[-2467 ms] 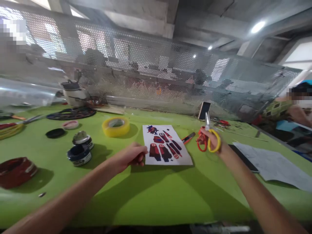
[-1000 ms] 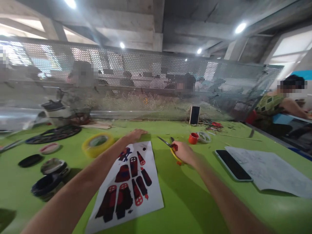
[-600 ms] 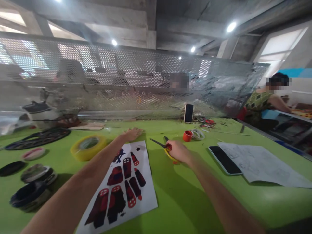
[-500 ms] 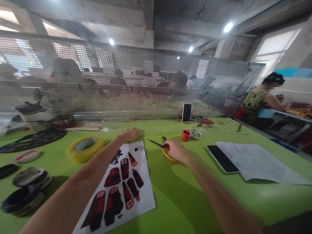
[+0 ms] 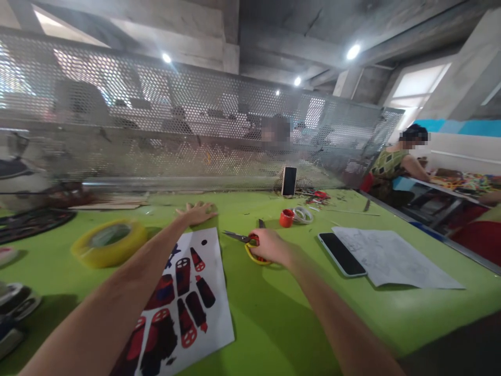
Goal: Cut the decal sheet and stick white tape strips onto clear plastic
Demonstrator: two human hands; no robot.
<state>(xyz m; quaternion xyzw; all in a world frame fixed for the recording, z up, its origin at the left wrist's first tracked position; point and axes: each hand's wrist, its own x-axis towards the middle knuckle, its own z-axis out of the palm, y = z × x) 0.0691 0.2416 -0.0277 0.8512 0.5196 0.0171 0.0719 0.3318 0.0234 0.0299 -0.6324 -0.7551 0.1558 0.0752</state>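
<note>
My left hand (image 5: 198, 213) lies flat on the green table, fingers spread, just beyond the top edge of a white sheet (image 5: 223, 313). Dark red and black shapes are printed or painted on that sheet, and my left forearm covers part of it. To the right of the paper, my right hand (image 5: 270, 244) is closed around the yellow and red handles of scissors (image 5: 236, 236). One dark blade points left towards the sheet's upper corner; another dark tip stands out just above the fingers. The scissors are low over the table; whether they touch it I cannot tell.
A yellow tape roll (image 5: 109, 243) lies left of my forearm. Beyond my right hand are a red roll (image 5: 286, 218), a white ring (image 5: 302, 214) and an upright phone (image 5: 289, 181). Rightwards lie another phone (image 5: 342, 254) and a sketched sheet (image 5: 403, 258). A person (image 5: 395, 162) sits far right.
The view has turned to the right, so everything on the table appears further left. My left hand stays flat beyond the sheet, and the right keeps its hold on the scissors.
</note>
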